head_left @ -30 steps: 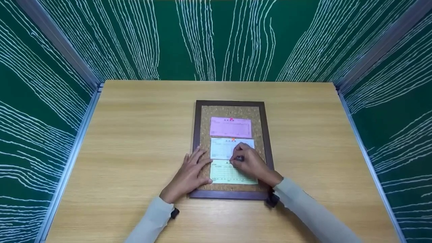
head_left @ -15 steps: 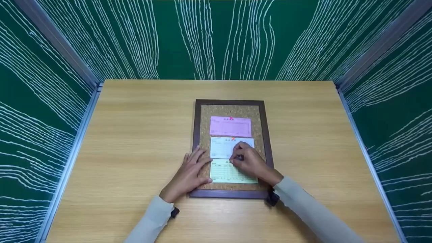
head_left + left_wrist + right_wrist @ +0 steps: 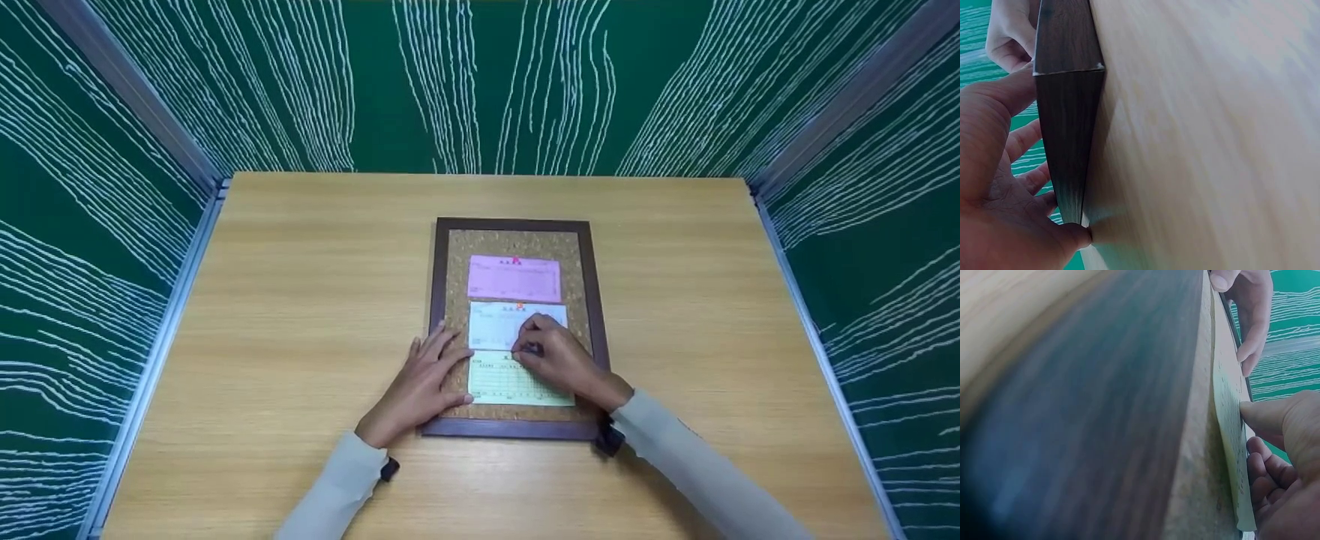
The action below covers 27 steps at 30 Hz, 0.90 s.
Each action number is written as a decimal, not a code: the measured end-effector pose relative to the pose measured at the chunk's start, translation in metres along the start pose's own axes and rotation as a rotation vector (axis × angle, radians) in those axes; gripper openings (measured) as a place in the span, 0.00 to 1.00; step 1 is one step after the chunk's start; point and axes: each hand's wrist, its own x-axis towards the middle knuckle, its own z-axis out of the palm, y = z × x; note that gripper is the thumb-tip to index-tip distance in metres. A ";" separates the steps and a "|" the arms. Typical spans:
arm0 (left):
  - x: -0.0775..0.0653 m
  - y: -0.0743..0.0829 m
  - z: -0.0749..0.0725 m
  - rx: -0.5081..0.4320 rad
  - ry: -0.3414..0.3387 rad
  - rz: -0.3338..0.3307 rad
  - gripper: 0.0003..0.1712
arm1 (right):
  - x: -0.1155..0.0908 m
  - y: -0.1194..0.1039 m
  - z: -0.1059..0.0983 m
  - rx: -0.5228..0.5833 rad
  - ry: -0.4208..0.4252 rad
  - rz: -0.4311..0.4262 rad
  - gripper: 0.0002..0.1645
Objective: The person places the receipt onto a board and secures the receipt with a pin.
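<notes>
A dark-framed cork board (image 3: 457, 255) lies on the table with a pink slip (image 3: 514, 279), a white slip (image 3: 491, 326) and a green slip (image 3: 517, 386) in a column. My left hand (image 3: 421, 382) rests with spread fingers on the board's left side, thumb and forefinger reaching the green slip's left edge. At that slip's top edge, thumb and forefinger of my right hand (image 3: 559, 356) pinch what seems to be a push pin, hidden by the fingertips. In the right wrist view the green slip (image 3: 1229, 422) bends slightly off the cork beside the thumb.
A red push pin (image 3: 515, 259) holds the pink slip's top, and an orange push pin (image 3: 520, 306) the white one's. The wooden table (image 3: 315, 262) spreads around the board. Green panels (image 3: 495, 82) with white wavy lines stand at the back and both sides.
Both hands keep their places on the board, and the slips stay where they were. Only the whole head view shifts slightly.
</notes>
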 end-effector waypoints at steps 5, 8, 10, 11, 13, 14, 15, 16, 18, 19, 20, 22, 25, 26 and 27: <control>-0.001 0.000 0.000 -0.009 0.002 0.012 0.42 | 0.000 0.001 0.000 -0.006 -0.004 -0.009 0.03; -0.001 0.000 -0.001 -0.014 0.000 0.013 0.42 | 0.000 0.000 -0.001 -0.014 -0.003 -0.016 0.04; -0.001 0.000 -0.001 -0.017 -0.001 0.012 0.42 | 0.000 0.000 -0.001 -0.018 -0.001 -0.019 0.04; -0.001 0.000 -0.001 -0.016 0.000 0.012 0.42 | 0.000 -0.001 -0.002 -0.022 0.001 -0.021 0.04; -0.001 0.000 -0.001 -0.016 0.000 0.011 0.42 | 0.000 -0.001 -0.002 -0.027 0.005 -0.025 0.04; -0.001 0.000 -0.001 -0.016 -0.001 0.009 0.42 | -0.001 -0.001 -0.002 -0.031 0.006 -0.025 0.03; -0.001 0.001 -0.001 -0.017 -0.002 0.006 0.42 | -0.001 -0.001 -0.003 -0.035 0.006 -0.024 0.03; -0.001 0.001 -0.001 -0.018 -0.004 0.003 0.42 | -0.001 -0.002 -0.003 -0.038 0.007 -0.024 0.03; -0.001 0.001 -0.001 -0.023 -0.006 -0.001 0.42 | -0.002 -0.002 -0.003 -0.038 0.008 -0.022 0.03; -0.002 0.001 -0.001 -0.027 -0.009 -0.005 0.42 | -0.002 -0.002 -0.004 -0.038 0.008 -0.022 0.03; -0.001 0.001 -0.001 -0.027 -0.011 -0.007 0.42 | -0.002 -0.003 -0.004 -0.038 0.007 -0.020 0.03; -0.001 0.001 -0.001 -0.027 -0.013 -0.007 0.42 | -0.002 -0.003 -0.005 -0.036 0.008 -0.024 0.03; -0.001 0.001 -0.001 -0.024 -0.015 -0.004 0.42 | -0.002 -0.003 -0.006 -0.022 0.007 -0.038 0.02; -0.001 0.001 -0.002 -0.022 -0.014 0.000 0.42 | -0.003 -0.003 -0.007 -0.011 0.006 -0.045 0.03; -0.002 0.001 -0.002 -0.021 -0.014 0.003 0.41 | -0.003 -0.002 -0.008 0.001 0.005 -0.051 0.03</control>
